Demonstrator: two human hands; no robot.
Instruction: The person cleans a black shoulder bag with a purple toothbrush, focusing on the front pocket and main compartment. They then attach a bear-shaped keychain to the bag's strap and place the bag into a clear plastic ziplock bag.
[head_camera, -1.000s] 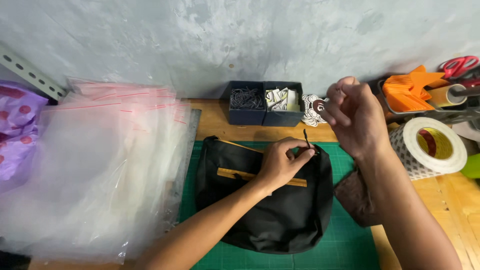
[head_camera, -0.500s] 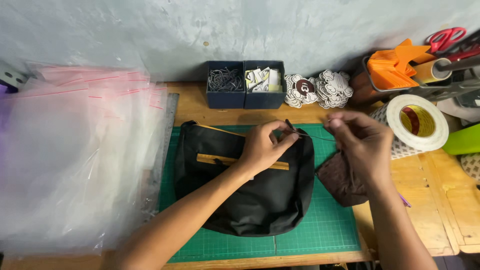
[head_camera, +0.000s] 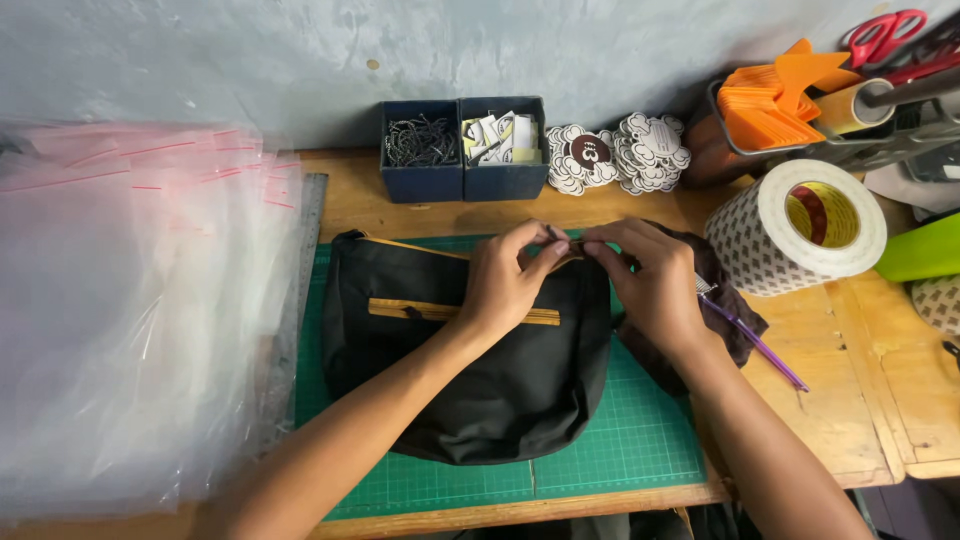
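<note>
A black fabric bag (head_camera: 500, 390) with a tan zipper strip lies on a green cutting mat (head_camera: 620, 450). My left hand (head_camera: 505, 280) rests on the bag's top edge and pinches a small dark piece at its upper right corner. My right hand (head_camera: 650, 275) meets it there, fingertips touching the same spot. What exactly sits between the fingers is too small to tell. A dark brown cloth (head_camera: 735, 310) lies under my right wrist.
A stack of clear plastic bags (head_camera: 130, 320) covers the left side, with a metal ruler (head_camera: 300, 290) along its edge. Two dark blue bins (head_camera: 465, 180), piles of round tags (head_camera: 620, 155), a large tape roll (head_camera: 800, 230), a purple pen (head_camera: 755, 340), orange cards and red scissors (head_camera: 885, 35) line the back and right.
My right hand came down from the tags at the back and joined my left hand at the bag's top right corner. The view shifted left and down.
</note>
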